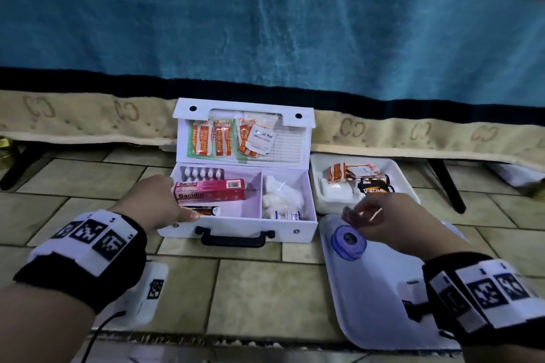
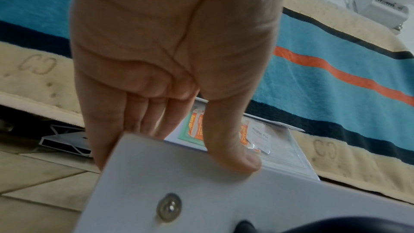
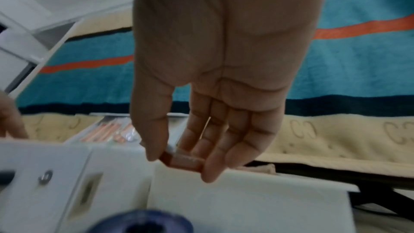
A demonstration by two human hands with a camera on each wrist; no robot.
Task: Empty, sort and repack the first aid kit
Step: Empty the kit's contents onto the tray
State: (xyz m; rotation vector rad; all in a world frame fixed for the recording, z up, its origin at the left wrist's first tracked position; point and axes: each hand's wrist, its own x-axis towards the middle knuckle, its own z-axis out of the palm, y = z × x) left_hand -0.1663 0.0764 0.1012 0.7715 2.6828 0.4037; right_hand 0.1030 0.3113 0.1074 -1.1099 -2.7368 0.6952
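Note:
The white first aid kit stands open on the floor, its lid upright with plasters and an alcohol pad in a sleeve. The left compartment holds a pink Bacidin box, a blister pack and a tube. The right one holds bags of cotton and a small bottle. My left hand grips the kit's front-left corner, thumb on the rim. My right hand pinches a small reddish packet, blurred, above the near white tray.
A blue tape roll lies on the near tray. A far white tray right of the kit holds several packets. A striped blanket hangs behind, with black legs beneath. A white device with a cable sits by my left wrist.

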